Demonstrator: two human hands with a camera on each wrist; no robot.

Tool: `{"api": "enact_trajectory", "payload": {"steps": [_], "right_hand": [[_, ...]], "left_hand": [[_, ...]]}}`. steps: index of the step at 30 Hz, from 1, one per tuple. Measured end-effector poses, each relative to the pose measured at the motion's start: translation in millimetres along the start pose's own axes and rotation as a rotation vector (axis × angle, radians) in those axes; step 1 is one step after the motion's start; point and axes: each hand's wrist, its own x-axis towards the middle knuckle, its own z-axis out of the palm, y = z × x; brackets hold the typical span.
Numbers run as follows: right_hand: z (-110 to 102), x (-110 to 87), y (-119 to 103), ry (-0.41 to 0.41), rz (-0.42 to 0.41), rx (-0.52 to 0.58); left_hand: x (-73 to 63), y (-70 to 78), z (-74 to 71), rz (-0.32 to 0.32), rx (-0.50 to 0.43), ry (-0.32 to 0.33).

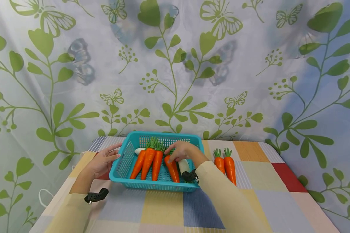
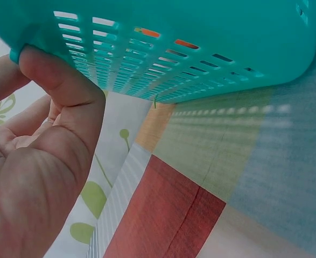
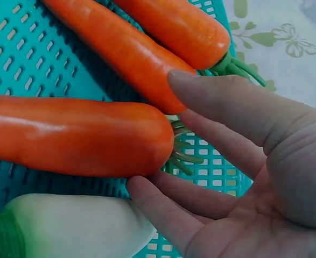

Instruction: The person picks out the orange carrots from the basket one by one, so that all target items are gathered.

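Note:
A turquoise plastic basket [image 1: 140, 185] holds several orange carrots [image 1: 148, 161] with green tops, plus a white radish [image 1: 183, 166] on its right side. My right hand [image 1: 184, 151] reaches into the basket, fingers spread around the top end of one carrot [image 3: 82, 137]. In the right wrist view, the thumb lies against a neighbouring carrot [image 3: 125, 51], while a fingertip is right at the lower edge of the nearer carrot, beside the radish [image 3: 82, 223]. At the basket's left rim, my left hand [image 1: 103, 161] rests its thumb [image 2: 50, 75] against the edge, fingers loosely extended.
Two more carrots [image 1: 229, 166] lie on the patchwork tablecloth [image 1: 163, 207] to the right of the basket. The white end of another vegetable [image 1: 138, 150] shows at the basket's left side. Behind the table hangs a leaf-and-butterfly curtain [image 1: 175, 81]. A white cable [image 1: 42, 197] loops at the left edge.

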Motion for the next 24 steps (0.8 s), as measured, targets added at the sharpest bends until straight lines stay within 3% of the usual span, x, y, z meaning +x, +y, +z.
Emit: {"api": "enact_trajectory", "payload": {"steps": [24], "right_hand": [[7.4,7.6,-2.0,0.012,-0.015,-0.261]], "left_hand": [[-0.9,1.1,1.2,-0.003,-0.004,0.020]]}}
